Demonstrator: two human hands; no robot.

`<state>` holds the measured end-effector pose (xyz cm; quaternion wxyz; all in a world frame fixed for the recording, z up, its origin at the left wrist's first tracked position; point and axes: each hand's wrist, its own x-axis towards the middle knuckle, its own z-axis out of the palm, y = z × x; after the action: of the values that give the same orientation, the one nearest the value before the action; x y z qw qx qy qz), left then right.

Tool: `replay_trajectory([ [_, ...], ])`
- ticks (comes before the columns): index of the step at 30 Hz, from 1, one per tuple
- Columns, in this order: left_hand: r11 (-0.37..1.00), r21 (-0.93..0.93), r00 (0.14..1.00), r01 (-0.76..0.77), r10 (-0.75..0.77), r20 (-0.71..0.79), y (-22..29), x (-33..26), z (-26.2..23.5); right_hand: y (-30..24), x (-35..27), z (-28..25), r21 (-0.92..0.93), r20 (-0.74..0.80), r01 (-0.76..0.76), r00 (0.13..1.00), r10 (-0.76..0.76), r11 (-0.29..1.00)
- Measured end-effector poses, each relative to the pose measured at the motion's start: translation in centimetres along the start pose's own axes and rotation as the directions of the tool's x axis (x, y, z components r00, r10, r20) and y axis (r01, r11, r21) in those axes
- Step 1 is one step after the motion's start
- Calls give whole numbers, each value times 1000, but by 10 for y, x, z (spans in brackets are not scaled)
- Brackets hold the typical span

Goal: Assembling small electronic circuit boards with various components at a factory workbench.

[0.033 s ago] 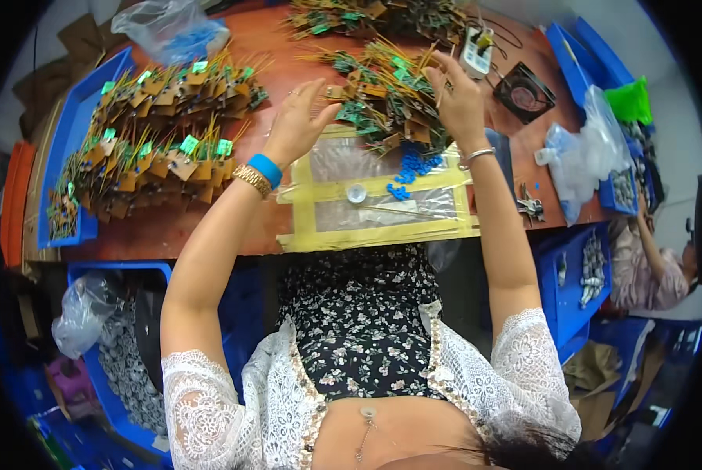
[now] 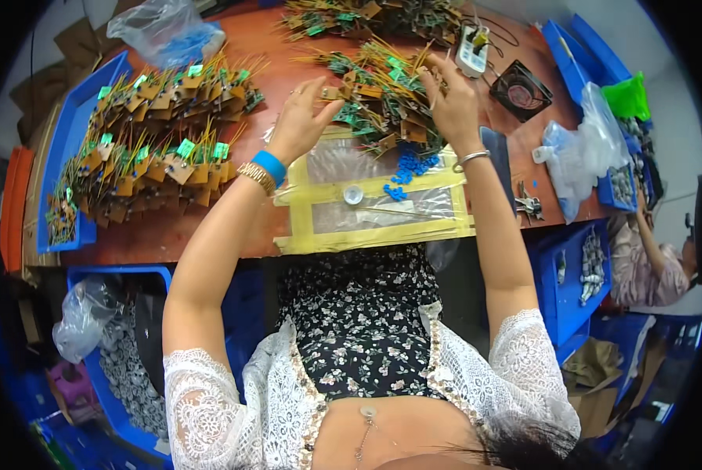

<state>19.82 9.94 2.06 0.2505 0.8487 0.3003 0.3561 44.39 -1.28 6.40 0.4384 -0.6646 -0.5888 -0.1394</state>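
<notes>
We held our left hand [image 2: 300, 121] spread, its thumb well away from the fingers, at the left side of a heap of small brown circuit boards [image 2: 386, 98] bristling with yellow and green wires. Our right hand [image 2: 454, 110] curved loosely at the other side, its fingers apart; we could not tell whether either one touched the boards. The heap lay between our hands on the reddish worktop [image 2: 147, 239], at the far edge of a clear sheet [image 2: 327, 166] bordered with yellow tape [image 2: 366, 241]. On that sheet, nearer us, we had blue parts [image 2: 415, 166] in a loose cluster and a small round dish [image 2: 353, 194]. To our left stood two rows of similar boards [image 2: 159, 168] beside a blue tray [image 2: 81, 110], with a clear plastic bag [image 2: 151, 31] beyond them. To our right we saw a white power strip [image 2: 471, 55], a black fan [image 2: 521, 90] and, past the worktop, a co-worker [image 2: 644, 262] in a pale top.
</notes>
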Motion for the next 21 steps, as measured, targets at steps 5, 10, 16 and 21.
replay_trajectory([
  [5,998,-36,996,49,-52,-71,-30,46,45,6,-12,22,14,-9,-56,998,57,998],
  [10,938,-261,936,226,-135,326,-28,51,38,-8,-18,19,102,40,-107,994,104,989],
  [16,960,271,995,-75,53,88,-55,96,19,-10,-20,23,38,-16,-22,1000,23,999],
  [21,709,565,907,-422,331,261,-76,129,54,-13,-22,23,43,-5,11,1000,-11,999],
])
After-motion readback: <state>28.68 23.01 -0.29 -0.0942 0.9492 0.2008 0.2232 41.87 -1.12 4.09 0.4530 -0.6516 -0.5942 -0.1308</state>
